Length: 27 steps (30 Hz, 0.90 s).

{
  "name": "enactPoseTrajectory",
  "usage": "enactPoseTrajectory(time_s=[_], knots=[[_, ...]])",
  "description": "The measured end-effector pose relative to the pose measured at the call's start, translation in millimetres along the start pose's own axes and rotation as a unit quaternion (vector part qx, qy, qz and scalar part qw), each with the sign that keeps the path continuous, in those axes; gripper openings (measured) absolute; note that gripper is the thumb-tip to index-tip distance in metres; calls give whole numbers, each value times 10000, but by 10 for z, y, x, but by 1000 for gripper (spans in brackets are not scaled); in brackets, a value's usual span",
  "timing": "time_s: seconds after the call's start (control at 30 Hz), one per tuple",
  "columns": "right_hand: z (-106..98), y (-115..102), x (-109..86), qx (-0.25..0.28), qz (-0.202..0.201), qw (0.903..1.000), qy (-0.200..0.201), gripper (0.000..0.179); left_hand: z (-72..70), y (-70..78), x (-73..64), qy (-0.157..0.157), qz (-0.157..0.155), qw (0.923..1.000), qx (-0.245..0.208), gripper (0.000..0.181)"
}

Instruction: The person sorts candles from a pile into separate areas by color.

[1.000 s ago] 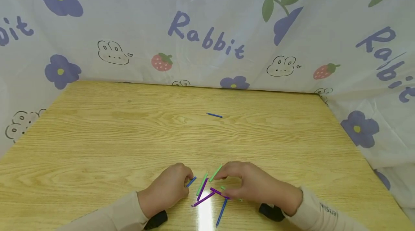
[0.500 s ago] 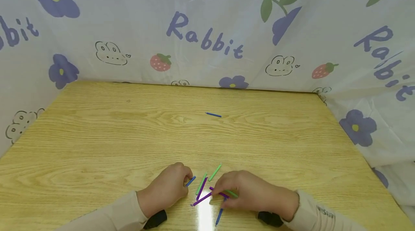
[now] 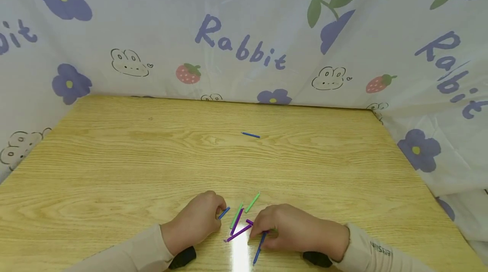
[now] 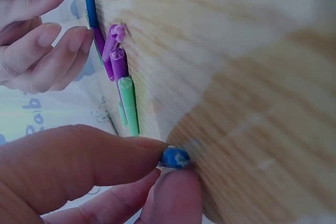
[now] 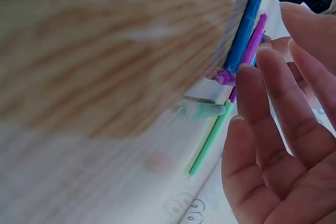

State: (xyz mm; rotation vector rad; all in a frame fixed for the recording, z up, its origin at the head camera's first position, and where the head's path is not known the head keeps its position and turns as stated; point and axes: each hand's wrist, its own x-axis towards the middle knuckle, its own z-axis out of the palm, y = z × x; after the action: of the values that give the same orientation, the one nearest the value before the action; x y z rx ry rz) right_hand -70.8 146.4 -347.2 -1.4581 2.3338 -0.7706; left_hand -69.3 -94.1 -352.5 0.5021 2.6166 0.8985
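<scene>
My left hand (image 3: 198, 223) pinches a thin blue stick (image 4: 175, 158) between thumb and fingertip, close over the wood. To its right, a loose cluster lies on the table: green sticks (image 3: 253, 202), purple sticks (image 3: 239, 233) and another blue stick (image 3: 257, 253). Over the right side of this cluster is my right hand (image 3: 289, 227), its thumb apart from relaxed fingers. Those fingertips (image 5: 247, 80) are right beside the near blue stick's upper end. Part of a green stick and a purple stick is hidden under the right hand.
One more blue stick (image 3: 250, 135) lies alone farther back on the wooden table (image 3: 152, 157). A white printed cloth (image 3: 236, 77) stands behind the table and along both sides. Black wrist straps (image 3: 318, 258) sit under the wrists.
My right hand has come nearer, from beside the back green stick to over the near blue stick. The left hand stays put, with its blue stick.
</scene>
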Motion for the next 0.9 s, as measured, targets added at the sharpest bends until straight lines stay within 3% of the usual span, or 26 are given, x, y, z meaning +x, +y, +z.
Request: enactPoseTrajectory(time_s=[0.23,0.6,0.9], knots=[[30,-23,-31,-318,54,9991,-282,24,71,33,-27,56,-51,10000,29,20],[78,-42,-50,-994,-190,9936,-507,22,133,62,-41,91,-70,9999,70,18],[108,-61,-49,-1262,-309,9903,-494,21,143,64,-43,119,-90,9999,84,18]])
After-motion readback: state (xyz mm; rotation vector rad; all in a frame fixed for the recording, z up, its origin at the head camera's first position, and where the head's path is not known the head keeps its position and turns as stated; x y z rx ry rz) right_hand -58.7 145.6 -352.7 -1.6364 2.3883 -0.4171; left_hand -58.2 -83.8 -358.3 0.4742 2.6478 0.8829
